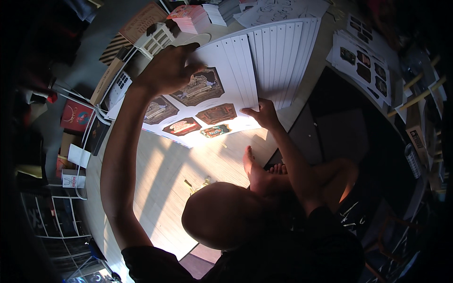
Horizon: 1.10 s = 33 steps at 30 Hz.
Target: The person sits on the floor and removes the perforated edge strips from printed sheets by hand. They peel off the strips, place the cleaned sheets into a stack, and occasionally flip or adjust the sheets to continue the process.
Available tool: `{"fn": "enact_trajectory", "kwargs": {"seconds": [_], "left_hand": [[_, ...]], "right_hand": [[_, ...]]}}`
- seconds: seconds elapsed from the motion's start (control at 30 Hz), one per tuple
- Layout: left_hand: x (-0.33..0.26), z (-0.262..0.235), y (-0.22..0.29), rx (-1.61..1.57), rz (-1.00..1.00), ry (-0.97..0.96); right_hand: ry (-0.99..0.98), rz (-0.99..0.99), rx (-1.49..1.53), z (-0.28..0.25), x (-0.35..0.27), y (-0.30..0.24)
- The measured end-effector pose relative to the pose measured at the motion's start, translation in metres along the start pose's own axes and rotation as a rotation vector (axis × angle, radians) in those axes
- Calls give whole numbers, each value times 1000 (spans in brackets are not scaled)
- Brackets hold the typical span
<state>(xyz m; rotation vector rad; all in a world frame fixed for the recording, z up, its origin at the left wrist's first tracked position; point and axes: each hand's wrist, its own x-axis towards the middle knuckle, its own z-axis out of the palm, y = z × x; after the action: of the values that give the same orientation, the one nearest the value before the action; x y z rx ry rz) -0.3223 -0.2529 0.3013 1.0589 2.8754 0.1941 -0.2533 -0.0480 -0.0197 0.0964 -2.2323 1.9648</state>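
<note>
A thick stack of white printed sheets (278,61) stands tilted up in front of me, its layers fanned into narrow strips toward the right. On the front sheet (200,101) are ornate dark, brown and red label-shaped pictures. At its upper left edge, my left hand (165,70) has thumb and forefinger apart, the thumb slightly smeared; its other fingers are hard to see. My right hand (264,114) grips the stack's lower right edge, thumb on the front and the other fingers partly hidden. Bright light falls on the lower part of the front sheet.
More printed sheets (362,66) lie at the far right. Pink-edged stacked paper (189,20) and a small white rack (155,40) stand behind. Boxes, a red bag (75,117) and white wire shelving (59,217) line the left. A bare foot (255,172) rests below the stack.
</note>
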Motion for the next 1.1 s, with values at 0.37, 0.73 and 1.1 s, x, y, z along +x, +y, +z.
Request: {"fn": "enact_trajectory", "kwargs": {"seconds": [0.37, 0.73, 1.1], "left_hand": [[-1, -4, 4, 44, 15, -4], [1, -3, 5, 69, 15, -29], [1, -2, 2, 71, 37, -8]], "right_hand": [[75, -56, -167, 5, 7, 10], [102, -99, -212, 7, 10, 15], [514, -241, -208, 32, -23, -8]]}}
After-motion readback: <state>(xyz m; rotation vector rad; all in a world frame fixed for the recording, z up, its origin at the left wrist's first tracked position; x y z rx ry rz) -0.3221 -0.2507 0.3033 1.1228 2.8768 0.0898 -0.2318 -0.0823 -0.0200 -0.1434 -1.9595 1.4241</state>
